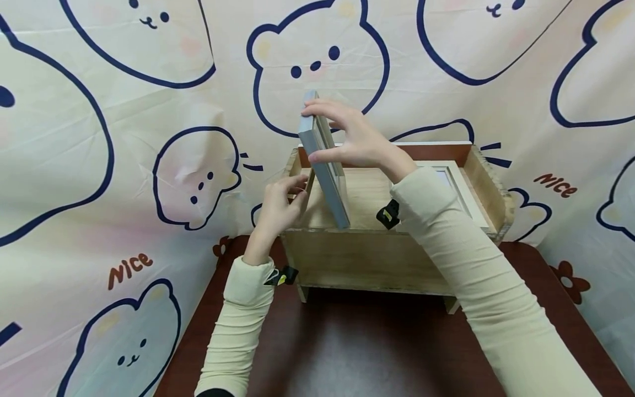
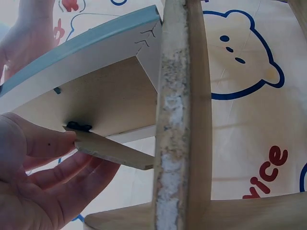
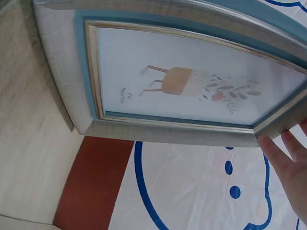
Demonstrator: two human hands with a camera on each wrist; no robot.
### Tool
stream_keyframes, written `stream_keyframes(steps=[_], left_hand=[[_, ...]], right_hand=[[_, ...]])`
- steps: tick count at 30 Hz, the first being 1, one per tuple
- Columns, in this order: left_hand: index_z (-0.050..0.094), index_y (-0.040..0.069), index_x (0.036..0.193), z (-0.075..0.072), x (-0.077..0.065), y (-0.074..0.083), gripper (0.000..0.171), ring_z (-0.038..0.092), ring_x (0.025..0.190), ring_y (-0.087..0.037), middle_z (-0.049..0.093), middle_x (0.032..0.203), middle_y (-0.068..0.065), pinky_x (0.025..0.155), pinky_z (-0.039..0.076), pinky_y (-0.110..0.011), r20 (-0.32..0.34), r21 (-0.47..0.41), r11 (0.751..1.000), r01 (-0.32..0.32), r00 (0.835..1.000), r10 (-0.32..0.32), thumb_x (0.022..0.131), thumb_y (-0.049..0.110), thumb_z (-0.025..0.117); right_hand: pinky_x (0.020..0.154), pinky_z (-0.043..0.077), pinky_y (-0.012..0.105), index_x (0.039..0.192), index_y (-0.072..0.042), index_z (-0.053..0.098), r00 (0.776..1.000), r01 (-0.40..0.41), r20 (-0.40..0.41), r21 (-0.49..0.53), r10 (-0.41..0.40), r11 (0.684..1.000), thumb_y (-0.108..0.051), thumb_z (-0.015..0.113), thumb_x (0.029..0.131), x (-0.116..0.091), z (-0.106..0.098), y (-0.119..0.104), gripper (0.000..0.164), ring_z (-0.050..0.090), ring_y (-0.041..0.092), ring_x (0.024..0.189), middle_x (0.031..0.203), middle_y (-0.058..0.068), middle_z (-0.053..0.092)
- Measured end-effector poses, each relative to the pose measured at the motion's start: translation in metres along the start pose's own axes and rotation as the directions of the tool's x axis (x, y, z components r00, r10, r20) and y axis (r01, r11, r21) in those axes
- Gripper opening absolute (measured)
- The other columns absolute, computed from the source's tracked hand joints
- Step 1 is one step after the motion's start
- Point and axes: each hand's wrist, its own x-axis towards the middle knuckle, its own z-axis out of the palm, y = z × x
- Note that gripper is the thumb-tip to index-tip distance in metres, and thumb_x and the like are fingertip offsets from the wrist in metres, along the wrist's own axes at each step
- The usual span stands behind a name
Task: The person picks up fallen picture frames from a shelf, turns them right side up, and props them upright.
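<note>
A pale blue-grey picture frame (image 1: 324, 171) stands upright, tilted, on the wooden shelf (image 1: 367, 253). Its front, in the right wrist view, shows a print of a potted plant (image 3: 177, 81). My right hand (image 1: 354, 135) grips the frame near its top, thumb on the near edge and fingers at the far upper corner. Behind the frame, my left hand (image 1: 283, 204) pinches the hinged support leg (image 2: 115, 151) between thumb and fingers. The leg stands out from the brown backing (image 2: 105, 96), joined by a small black hinge (image 2: 79, 126).
At the shelf's right end lies a white frame (image 1: 468, 193), partly hidden by my right sleeve. Raised wooden sides (image 1: 488, 187) and a red-brown back strip (image 1: 421, 153) border the shelf top. The shelf stands on a dark table (image 1: 367, 347) before a printed cloth (image 1: 208, 105).
</note>
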Motion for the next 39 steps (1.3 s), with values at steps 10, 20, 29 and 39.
stream_keyframes(steps=[10, 20, 29, 39], left_hand=[[0.061, -0.007, 0.112, 0.002, -0.002, -0.005, 0.028, 0.063, 0.086, -0.03, 0.063, 0.1, -0.021, 0.072, 0.053, -0.038, 0.015, -0.04, 0.999, 0.03, 0.999, -0.029, 0.085, -0.006, 0.056], [0.061, -0.005, 0.112, 0.002, -0.003, -0.005, 0.027, 0.063, 0.087, -0.029, 0.063, 0.1, -0.02, 0.073, 0.053, -0.037, 0.017, -0.039, 0.999, 0.036, 0.999, -0.035, 0.085, -0.006, 0.056], [0.062, -0.005, 0.11, 0.004, -0.005, -0.006, 0.027, 0.064, 0.086, -0.029, 0.064, 0.098, -0.02, 0.072, 0.054, -0.036, 0.002, -0.048, 0.999, 0.026, 1.0, -0.026, 0.084, -0.007, 0.056], [0.063, -0.006, 0.108, 0.006, -0.007, -0.007, 0.026, 0.064, 0.084, -0.028, 0.064, 0.098, -0.02, 0.069, 0.054, -0.035, -0.05, -0.042, 0.999, -0.014, 0.999, 0.012, 0.083, -0.008, 0.055]], right_hand=[[0.099, 0.036, 0.039, 0.128, -0.008, 0.049, 0.993, -0.024, 0.118, -0.012, 0.026, 1.0, -0.024, 0.074, 0.072, 0.007, -0.008, -0.004, 0.064, 0.03, 0.015, 0.128, 0.143, 0.003, 0.036], [0.1, 0.034, 0.047, 0.127, -0.006, 0.049, 0.977, -0.016, 0.213, 0.058, 0.003, 0.998, -0.016, 0.076, 0.071, 0.01, -0.016, -0.005, 0.064, 0.027, 0.018, 0.131, 0.144, 0.007, 0.033], [0.099, 0.034, 0.049, 0.128, -0.005, 0.048, 0.975, -0.003, 0.219, 0.109, -0.021, 0.994, -0.014, 0.076, 0.07, 0.008, -0.015, 0.002, 0.064, 0.027, 0.017, 0.131, 0.144, 0.008, 0.033], [0.103, 0.027, 0.049, 0.141, -0.015, 0.034, 0.969, -0.093, 0.242, 0.17, 0.05, 0.981, -0.023, 0.072, 0.075, 0.008, -0.012, 0.014, 0.076, 0.019, 0.015, 0.133, 0.151, -0.001, 0.014]])
